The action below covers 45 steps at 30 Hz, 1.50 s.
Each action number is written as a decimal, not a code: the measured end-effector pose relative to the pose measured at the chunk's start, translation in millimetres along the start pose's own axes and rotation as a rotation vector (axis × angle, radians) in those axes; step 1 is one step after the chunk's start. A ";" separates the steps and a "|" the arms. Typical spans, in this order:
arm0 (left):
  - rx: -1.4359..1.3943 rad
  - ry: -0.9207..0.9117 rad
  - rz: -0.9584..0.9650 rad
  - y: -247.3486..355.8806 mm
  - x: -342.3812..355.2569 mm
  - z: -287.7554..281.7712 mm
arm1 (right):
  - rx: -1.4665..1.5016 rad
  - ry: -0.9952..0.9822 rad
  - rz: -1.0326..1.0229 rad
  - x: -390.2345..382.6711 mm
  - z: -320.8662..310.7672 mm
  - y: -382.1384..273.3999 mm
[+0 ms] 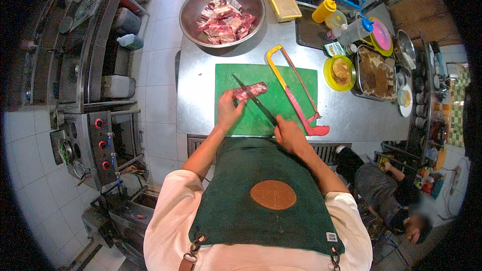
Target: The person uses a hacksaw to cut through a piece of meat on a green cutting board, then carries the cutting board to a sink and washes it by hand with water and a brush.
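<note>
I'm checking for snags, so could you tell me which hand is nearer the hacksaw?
Right. The right hand grips the knife just beside the hacksaw; the left hand holds the meat strip, farther away.

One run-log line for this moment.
left hand: steadies meat strip | right hand: grips knife, blade on strip | green board; hacksaw beside

Lighting is bright and even, from overhead. The steel table [346, 115] carries soft sheen, with brighter glare on the far rim of the metal bowl [191, 7]. Shadows are short and faint. Focus is sharp at centre on the green cutting board [296, 83]. Fisheye distortion bends straight edges toward the rim, and a black vignette closes all corners. Detail softens at the far right; one patch near right is blurred.
</note>
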State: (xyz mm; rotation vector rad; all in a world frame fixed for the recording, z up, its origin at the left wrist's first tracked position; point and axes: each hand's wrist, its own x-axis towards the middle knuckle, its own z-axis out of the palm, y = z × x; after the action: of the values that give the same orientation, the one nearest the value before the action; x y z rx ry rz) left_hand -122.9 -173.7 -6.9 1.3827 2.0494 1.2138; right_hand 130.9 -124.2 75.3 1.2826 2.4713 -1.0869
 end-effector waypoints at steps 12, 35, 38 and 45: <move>0.010 -0.016 0.051 7.3 -20.1 1.2 | -0.155 -0.088 0.112 -6.9 7.4 -27.4; 0.045 -0.041 0.125 5.4 -24.6 12.1 | -0.233 -0.176 0.097 11.0 5.3 -23.5; 0.036 -0.055 0.108 8.4 -22.6 6.9 | -0.211 -0.142 0.095 5.3 6.0 -22.6; 0.010 -0.047 0.082 8.9 -11.9 4.3 | -0.173 -0.044 0.035 51.3 26.5 -25.6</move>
State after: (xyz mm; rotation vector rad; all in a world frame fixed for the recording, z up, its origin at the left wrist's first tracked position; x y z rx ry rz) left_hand -109.6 -181.1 -3.7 1.4994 1.9874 1.1932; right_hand 74.5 -117.9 47.3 1.2322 2.4396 -0.8628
